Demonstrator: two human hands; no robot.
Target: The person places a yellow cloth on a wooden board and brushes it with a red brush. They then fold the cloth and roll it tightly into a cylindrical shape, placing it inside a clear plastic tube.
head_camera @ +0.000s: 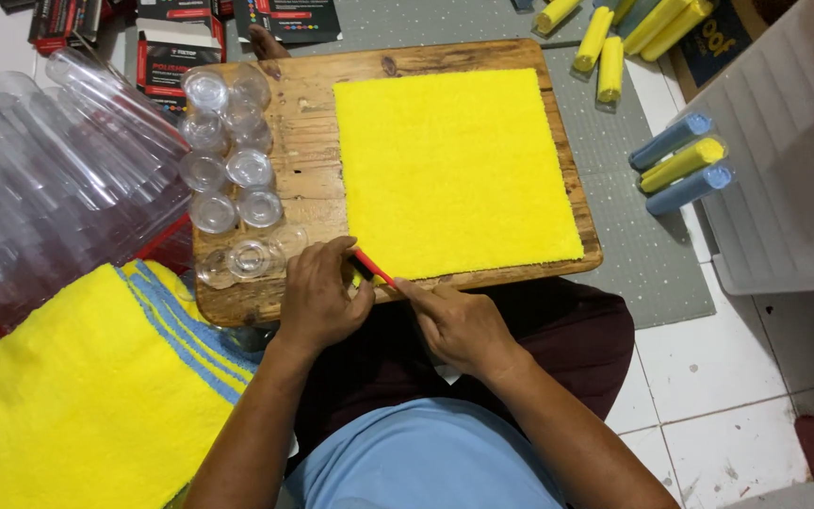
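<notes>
At the near edge of the wooden board (pixel 275 132) | my left hand (pixel 317 297) and right hand (pixel 459 325) curl inward, fingers pinched on a thin red stick (pixel 372 268) | stick at yellow cloth (pixel 454 165) corner.

Wooden worktop (pixel 299 141), rectangular board, knots and stains visible. Lying flat on it: one square yellow cloth (pixel 454 170), covering the right-hand portion and reaching the near edge. On the left portion: a cluster of clear plastic caps (pixel 228 160), close together, some touching. The worktop stands above a grey dotted mat (pixel 647 254) on the white tiled floor (pixel 708 415).
</notes>
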